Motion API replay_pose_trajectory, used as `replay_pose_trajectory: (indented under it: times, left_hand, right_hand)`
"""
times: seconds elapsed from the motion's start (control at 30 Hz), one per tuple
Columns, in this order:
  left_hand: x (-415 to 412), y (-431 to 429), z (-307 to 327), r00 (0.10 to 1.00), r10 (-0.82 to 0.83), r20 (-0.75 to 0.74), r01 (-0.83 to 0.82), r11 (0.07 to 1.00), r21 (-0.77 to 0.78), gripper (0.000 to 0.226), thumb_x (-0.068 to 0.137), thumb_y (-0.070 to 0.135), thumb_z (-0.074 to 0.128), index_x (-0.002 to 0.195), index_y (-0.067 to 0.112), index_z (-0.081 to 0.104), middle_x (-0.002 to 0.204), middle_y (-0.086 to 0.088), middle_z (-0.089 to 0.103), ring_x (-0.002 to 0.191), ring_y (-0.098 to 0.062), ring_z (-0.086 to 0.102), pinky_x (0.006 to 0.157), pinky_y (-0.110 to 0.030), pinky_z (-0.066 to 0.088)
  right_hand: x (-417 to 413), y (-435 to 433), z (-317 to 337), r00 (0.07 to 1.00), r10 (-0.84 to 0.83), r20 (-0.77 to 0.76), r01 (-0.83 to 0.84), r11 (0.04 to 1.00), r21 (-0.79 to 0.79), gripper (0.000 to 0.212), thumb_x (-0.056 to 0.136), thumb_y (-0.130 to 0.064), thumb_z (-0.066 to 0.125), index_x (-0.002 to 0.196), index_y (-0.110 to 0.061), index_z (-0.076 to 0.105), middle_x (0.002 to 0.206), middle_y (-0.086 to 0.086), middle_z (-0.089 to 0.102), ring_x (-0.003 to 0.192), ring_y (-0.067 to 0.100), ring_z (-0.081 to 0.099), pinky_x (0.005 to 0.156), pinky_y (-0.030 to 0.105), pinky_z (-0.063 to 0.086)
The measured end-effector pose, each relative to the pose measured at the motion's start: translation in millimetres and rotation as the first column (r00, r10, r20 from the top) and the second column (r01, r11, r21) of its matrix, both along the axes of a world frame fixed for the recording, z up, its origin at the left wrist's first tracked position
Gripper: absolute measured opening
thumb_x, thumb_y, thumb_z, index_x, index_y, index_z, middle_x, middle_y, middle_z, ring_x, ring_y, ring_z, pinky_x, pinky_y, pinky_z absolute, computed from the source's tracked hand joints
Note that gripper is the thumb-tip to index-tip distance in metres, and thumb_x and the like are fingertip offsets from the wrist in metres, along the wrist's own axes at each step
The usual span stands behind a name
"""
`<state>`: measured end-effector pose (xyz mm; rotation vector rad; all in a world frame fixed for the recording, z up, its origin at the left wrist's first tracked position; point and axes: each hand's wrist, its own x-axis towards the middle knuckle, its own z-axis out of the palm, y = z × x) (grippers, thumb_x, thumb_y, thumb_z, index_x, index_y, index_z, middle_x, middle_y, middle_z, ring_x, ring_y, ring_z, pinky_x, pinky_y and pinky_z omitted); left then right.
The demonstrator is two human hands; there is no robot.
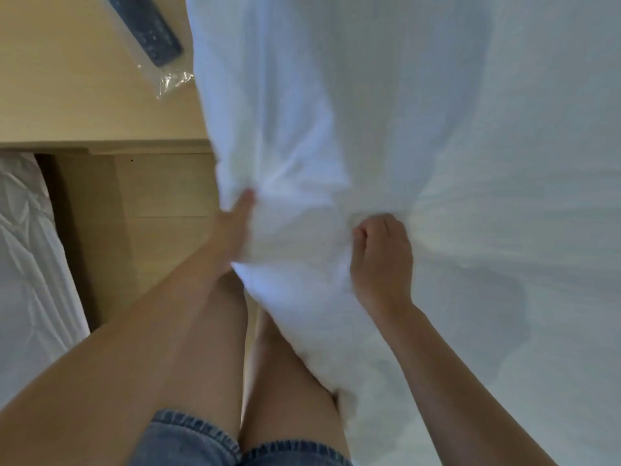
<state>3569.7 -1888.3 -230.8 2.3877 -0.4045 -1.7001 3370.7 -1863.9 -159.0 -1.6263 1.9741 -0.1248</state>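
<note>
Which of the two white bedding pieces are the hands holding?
The large white sheet in the middle: the left hand and right hand both grip its bunched fabric. The creased bedding at the left edge lies untouched.

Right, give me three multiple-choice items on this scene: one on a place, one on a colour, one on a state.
1. Where does the remote control lie?
A. on the bedside table
B. on the floor
C. on the person's knees

2. What colour is the cloth being handled?
A. red
B. white
C. black

3. How is the right hand?
A. flat on the bedside table
B. holding the remote control
C. curled round a bunch of the cloth

Answers:
1 A: the remote control rests on the wooden top at the upper left.
2 B: the cloth is white all over.
3 C: the fingers are curled into the gathered fabric.
</note>
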Motion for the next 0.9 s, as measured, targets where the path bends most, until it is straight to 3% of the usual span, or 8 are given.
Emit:
replay_pose_trajectory:
  times: [0.13,0.2,0.3,0.4,0.5,0.6,0.73,0.9]
  left_hand:
    - [3.8,-10.4,-16.8,0.989,0.072,0.130,-0.068,0.997,-0.036,0.054,0.085,0.051,0.060,0.116,0.007,0.061,0.100,-0.002,0.061,0.094,-0.025,0.060,0.080,-0.031,0.045]
    - [-13.1,-9.0,-17.7,0.990,0.137,-0.031,-0.138,0.990,-0.037,0.048,0.083,0.055,0.060,0.112,0.017,0.067,0.099,0.004,0.067,0.090,-0.019,0.065,0.074,-0.028,0.048]
    - [-13.2,24.6,-17.9,0.871,0.195,-0.451,-0.188,0.980,0.060,0.033,0.091,0.050,0.047,0.088,0.034,0.076,0.089,0.010,0.073,0.079,-0.011,0.070,0.063,-0.025,0.052]
    - [-9.3,70.9,-14.1,0.794,0.197,-0.575,-0.077,0.971,0.226,0.024,0.085,0.043,0.056,0.094,0.028,0.073,0.090,0.009,0.074,0.079,-0.008,0.070,0.060,-0.023,0.053]
    - [-27.9,87.9,-12.2,0.922,0.073,-0.380,-0.007,0.985,0.175,0.032,0.087,0.046,0.059,0.100,0.017,0.065,0.094,0.006,0.072,0.075,-0.007,0.069,0.064,-0.021,0.052]
    - [-30.0,89.6,-11.7,0.999,-0.019,-0.028,0.020,0.999,0.027,0.046,0.086,0.059,0.050,0.094,0.015,0.061,0.094,0.000,0.064,0.086,-0.017,0.061,0.085,-0.034,0.049]
    - [13.1,97.9,9.3,0.982,-0.120,0.147,0.146,0.973,-0.177,0.044,0.091,0.055,0.046,0.082,0.016,0.062,0.075,0.003,0.061,0.072,-0.017,0.059,0.071,-0.032,0.047]
    - [29.8,92.5,23.4,0.955,-0.273,0.115,0.295,0.920,-0.260,0.055,0.095,0.053,0.040,0.054,0.017,0.041,0.044,0.006,0.041,0.040,-0.011,0.040,0.048,-0.027,0.034]
  right_hand:
    - [0.2,9.4,-2.7,0.998,0.047,0.046,-0.047,0.999,0.004,0.009,0.087,0.000,0.055,0.079,0.002,0.057,0.084,0.021,0.056,0.080,0.037,0.053,0.072,0.041,0.038]
    - [-10.7,19.5,-9.3,0.999,0.037,0.012,-0.037,0.999,-0.005,0.008,0.083,-0.002,0.060,0.089,0.004,0.059,0.090,0.023,0.058,0.087,0.040,0.054,0.079,0.043,0.038]
    - [-11.8,49.7,-9.1,0.995,0.086,-0.048,-0.088,0.995,-0.045,0.038,0.080,-0.021,0.061,0.109,0.003,0.059,0.103,0.020,0.059,0.099,0.033,0.048,0.087,0.040,0.037]
    - [-5.9,95.9,-8.4,0.974,0.187,-0.124,-0.191,0.982,-0.015,0.053,0.078,-0.036,0.058,0.118,-0.001,0.057,0.113,0.021,0.060,0.108,0.031,0.047,0.092,0.041,0.038]
    - [-7.2,130.4,-9.1,0.955,0.200,-0.218,-0.188,0.979,0.076,0.049,0.067,-0.022,0.082,0.109,-0.002,0.065,0.105,0.020,0.064,0.097,0.037,0.062,0.082,0.042,0.051]
    - [-8.1,136.3,-8.5,0.959,0.094,-0.268,-0.091,0.996,0.024,0.014,0.071,-0.010,0.077,0.081,-0.003,0.069,0.082,0.016,0.065,0.072,0.035,0.064,0.065,0.037,0.052]
    - [1.2,120.6,-8.8,0.985,0.062,-0.160,-0.079,0.992,-0.100,0.011,0.078,0.001,0.068,0.070,0.001,0.061,0.073,0.019,0.060,0.063,0.035,0.058,0.056,0.035,0.043]
    - [25.9,161.0,7.6,0.990,0.072,-0.124,-0.102,0.964,-0.247,0.018,0.084,-0.002,0.047,0.067,-0.004,0.053,0.065,0.011,0.051,0.056,0.027,0.047,0.055,0.031,0.034]
